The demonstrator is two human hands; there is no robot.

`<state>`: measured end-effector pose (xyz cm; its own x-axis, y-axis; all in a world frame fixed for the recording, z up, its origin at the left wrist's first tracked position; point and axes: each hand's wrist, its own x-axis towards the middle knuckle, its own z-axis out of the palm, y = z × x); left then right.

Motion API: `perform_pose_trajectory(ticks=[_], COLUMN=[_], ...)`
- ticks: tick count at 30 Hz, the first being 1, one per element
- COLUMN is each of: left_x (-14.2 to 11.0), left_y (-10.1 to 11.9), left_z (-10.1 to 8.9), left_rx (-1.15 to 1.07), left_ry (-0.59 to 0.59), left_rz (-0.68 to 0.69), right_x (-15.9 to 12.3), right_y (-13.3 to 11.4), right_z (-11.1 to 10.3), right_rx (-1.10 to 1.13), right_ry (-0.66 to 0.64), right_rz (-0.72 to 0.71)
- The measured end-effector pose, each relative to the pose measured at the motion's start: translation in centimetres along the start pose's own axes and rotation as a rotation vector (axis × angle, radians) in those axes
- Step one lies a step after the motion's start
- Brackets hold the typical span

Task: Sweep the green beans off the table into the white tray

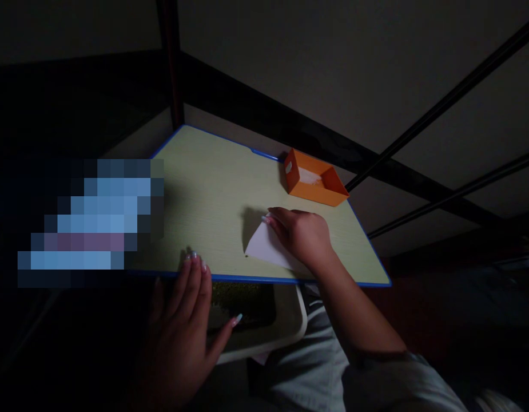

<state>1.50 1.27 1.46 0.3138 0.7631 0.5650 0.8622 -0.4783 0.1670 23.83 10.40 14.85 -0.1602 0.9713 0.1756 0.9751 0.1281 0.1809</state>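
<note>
My right hand (305, 232) is closed on a piece of white paper (266, 246), its thumb and fingers pinching the upper edge. The paper lies against the top of a pale wood-grain table (204, 189) with a blue rim. At the table's near edge, my left hand (189, 309) lies with fingers stretched out and thumb spread, the fingertips over the blue rim. Nothing shows in it. Below the edge, between my hands, a white tub (296, 332) holds a dark green, grainy mass (242, 300). A small dark speck is beside the paper's left corner.
An orange open box (318, 197) with some pale material inside stands at the table's far right corner. A blurred-out, pixelated bluish patch (105, 209) covers the left side. Behind the table runs a wall (311, 68) with dark strips. The surroundings are dim.
</note>
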Motion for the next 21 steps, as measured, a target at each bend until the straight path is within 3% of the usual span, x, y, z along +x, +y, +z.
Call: perform_pose_trajectory(ticks=[5,11,16,18,21], left_x=[-0.1,0.0,0.0,0.1,0.1], left_y=[0.0,0.1,0.1,0.1,0.1], left_z=[0.0,0.1,-0.1,-0.2,-0.1], left_rx=[-0.012,-0.017,-0.012,-0.007,-0.011], left_ry=[0.002,-0.002,-0.016,-0.011,0.005], left_rz=[-0.006,-0.022,-0.02,-0.012,-0.005], right_x=[-0.1,-1.2,-1.5,-1.4,-1.1], right_y=[-0.2,2.0,2.6,1.9,0.4], right_z=[-0.1,0.1,0.3,0.2,0.0], right_rx=[0.042,0.307,0.236,0.159,0.103], right_ry=[-0.01,0.021,0.131,0.114,0.034], right_rz=[-0.066,-0.302,-0.054,0.007,-0.008])
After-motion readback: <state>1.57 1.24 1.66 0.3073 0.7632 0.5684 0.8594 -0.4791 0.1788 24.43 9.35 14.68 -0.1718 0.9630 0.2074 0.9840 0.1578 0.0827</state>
